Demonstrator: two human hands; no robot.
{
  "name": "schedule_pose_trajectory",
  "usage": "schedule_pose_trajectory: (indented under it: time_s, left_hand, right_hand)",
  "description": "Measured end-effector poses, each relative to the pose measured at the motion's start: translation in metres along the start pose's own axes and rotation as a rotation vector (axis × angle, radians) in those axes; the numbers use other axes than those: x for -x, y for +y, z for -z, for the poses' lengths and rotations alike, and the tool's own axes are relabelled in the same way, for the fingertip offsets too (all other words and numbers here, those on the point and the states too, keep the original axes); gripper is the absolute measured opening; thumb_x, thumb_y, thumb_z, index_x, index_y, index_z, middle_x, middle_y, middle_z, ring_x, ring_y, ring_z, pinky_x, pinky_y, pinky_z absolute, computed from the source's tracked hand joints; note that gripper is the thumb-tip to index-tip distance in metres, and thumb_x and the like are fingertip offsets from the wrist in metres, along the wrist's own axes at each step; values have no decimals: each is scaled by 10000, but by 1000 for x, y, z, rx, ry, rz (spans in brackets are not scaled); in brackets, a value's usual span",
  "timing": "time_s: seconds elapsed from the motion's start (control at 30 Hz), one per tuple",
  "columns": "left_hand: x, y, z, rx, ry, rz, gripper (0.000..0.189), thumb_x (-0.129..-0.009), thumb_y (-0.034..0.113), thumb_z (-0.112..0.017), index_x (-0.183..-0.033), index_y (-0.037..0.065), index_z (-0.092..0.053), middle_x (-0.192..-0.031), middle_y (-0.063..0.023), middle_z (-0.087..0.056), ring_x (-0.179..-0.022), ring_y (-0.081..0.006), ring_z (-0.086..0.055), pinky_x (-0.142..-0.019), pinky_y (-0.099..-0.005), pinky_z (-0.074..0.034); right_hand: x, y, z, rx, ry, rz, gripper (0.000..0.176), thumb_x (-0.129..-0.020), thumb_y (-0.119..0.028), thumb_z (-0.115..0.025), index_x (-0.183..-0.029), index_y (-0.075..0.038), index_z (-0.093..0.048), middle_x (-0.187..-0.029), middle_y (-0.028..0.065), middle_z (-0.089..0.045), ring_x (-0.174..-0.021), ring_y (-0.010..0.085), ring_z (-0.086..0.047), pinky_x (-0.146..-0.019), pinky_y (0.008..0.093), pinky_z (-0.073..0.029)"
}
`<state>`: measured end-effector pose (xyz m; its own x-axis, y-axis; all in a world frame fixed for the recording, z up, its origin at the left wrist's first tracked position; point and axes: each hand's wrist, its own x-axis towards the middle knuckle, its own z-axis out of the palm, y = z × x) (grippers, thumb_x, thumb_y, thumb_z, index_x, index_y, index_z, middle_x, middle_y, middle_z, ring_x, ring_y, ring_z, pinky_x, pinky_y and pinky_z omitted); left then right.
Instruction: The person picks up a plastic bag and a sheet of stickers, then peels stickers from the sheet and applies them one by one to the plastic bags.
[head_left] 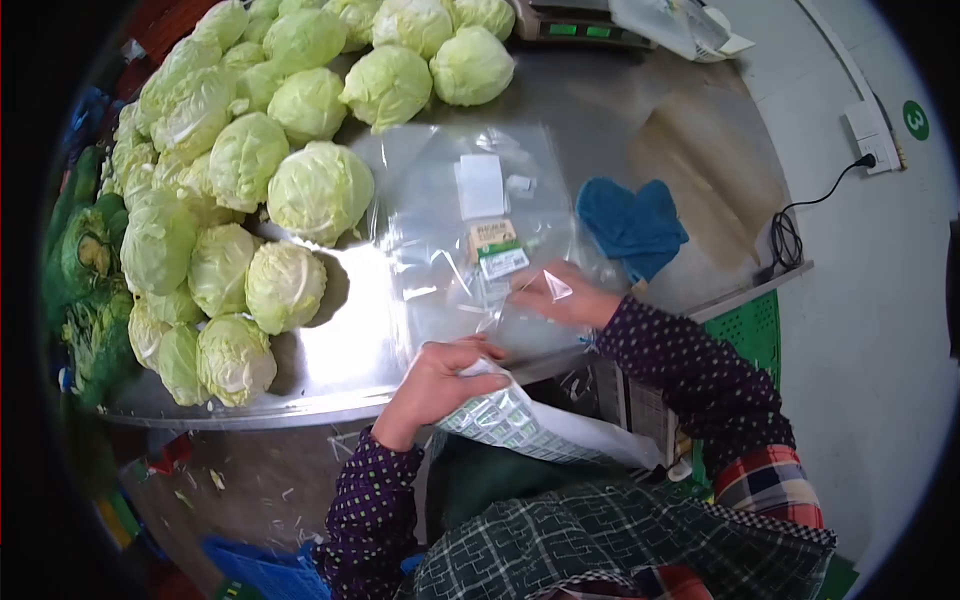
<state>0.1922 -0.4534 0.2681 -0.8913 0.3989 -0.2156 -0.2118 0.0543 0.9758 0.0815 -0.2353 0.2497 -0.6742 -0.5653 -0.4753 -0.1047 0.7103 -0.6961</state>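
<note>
Pinches label sheet (505,420) in left hand (440,382) at surface's (350,365) front edge; likely light, floppy, easily creased, best taken by margin; rests right hand (568,293) over plastic bags (425,285), likely slippery, inside that edge; cannot make out right fingertips amid glare, nor tell whether wide or pinching

White number 3 on a round green wall sign (915,120).

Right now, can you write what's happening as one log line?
left hand: holds sticker sheet | right hand: at clear plastic | nearby: cabbages, blue cloth, scale
</note>
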Motion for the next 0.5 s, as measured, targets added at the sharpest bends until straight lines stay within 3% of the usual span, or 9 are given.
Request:
schedule_pose_trajectory:
  time_s: [0.03, 0.07, 0.13, 0.2, 0.23, 0.33, 0.37, 0.43, 0.5]
  left_hand:
    - [2, -1, -4, -4, -4, 9, 242, -739, 104, -758, -689, -58, -586, -916, -112, -690, -945, -162, -616, -996, -354, -401]
    - [-3, 0, -3, -18, -6, -2, 287, -739, 102, -756, -651, -66, -542, -920, -114, -689, -959, -170, -621, -1032, -365, -379]
    - [-13, -19, 2, -52, 67, 16, 232, -735, 83, -750, -661, -54, -579, -917, -121, -689, -994, -165, -609, -1068, -374, -336]
    - [-15, -32, -2, -72, 137, 57, 178, -731, 63, -744, -670, -43, -615, -915, -128, -690, -1029, -160, -598, -1104, -384, -293]
    - [-14, -34, -4, -76, 156, 96, 217, -734, 65, -744, -641, -43, -580, -910, -135, -690, -1033, -158, -596, -1113, -386, -275]
    - [-15, -38, -2, -76, 179, 86, 297, -741, 71, -748, -597, -41, -514, -892, -138, -693, -1039, -141, -586, -1123, -386, -248]
    - [-17, -38, -1, -69, 192, 99, 289, -743, 75, -748, -602, -43, -524, -916, -140, -692, -1060, -147, -574, -1115, -379, -257]
    - [-18, -36, -3, -51, 210, 119, 282, -744, 78, -748, -608, -45, -534, -941, -142, -691, -1082, -153, -562, -1107, -372, -265]
    - [-16, -29, -5, 86, 219, 357, 344, -731, 117, -763, -572, -45, -504, -687, -119, -636, -996, -181, -633, -1083, -383, -330]
  right_hand:
    - [-9, 16, -3, 40, 97, 216, 278, -815, -340, -611, -843, -67, -655, -748, 142, -640, -729, 325, -638, -675, 422, -481]
    - [-14, 18, 0, 40, 100, 219, 278, -815, -340, -611, -843, -67, -655, -748, 142, -640, -729, 325, -638, -675, 422, -481]
    - [-23, 21, 17, -43, 154, 447, 239, -828, -285, -619, -832, -50, -662, -737, 163, -637, -674, 272, -630, -653, 387, -481]
    - [-61, 13, 91, -22, 620, 354, 193, -844, -183, -634, -851, 9, -641, -752, 94, -649, -693, 148, -576, -641, 311, -469]
    - [-49, 1, 97, -25, 616, 348, 193, -844, -183, -634, -851, 9, -641, -752, 94, -649, -693, 148, -576, -641, 311, -469]
    - [-19, -53, 121, -458, 757, 99, 105, -850, -109, -628, -823, -8, -628, -731, -2, -596, -679, 81, -553, -617, 247, -455]
    - [-16, -23, 86, -418, 613, 240, 86, -829, -93, -653, -829, -13, -624, -733, -10, -600, -673, 67, -550, -606, 242, -455]
    - [-9, -1, 21, -340, 501, 31, 93, -795, -77, -687, -828, -17, -625, -740, -13, -607, -672, 59, -548, -600, 230, -455]
    - [-12, 10, -2, -365, 523, 4, 110, -779, -76, -704, -829, -18, -626, -741, -14, -608, -667, 53, -543, -593, 221, -447]
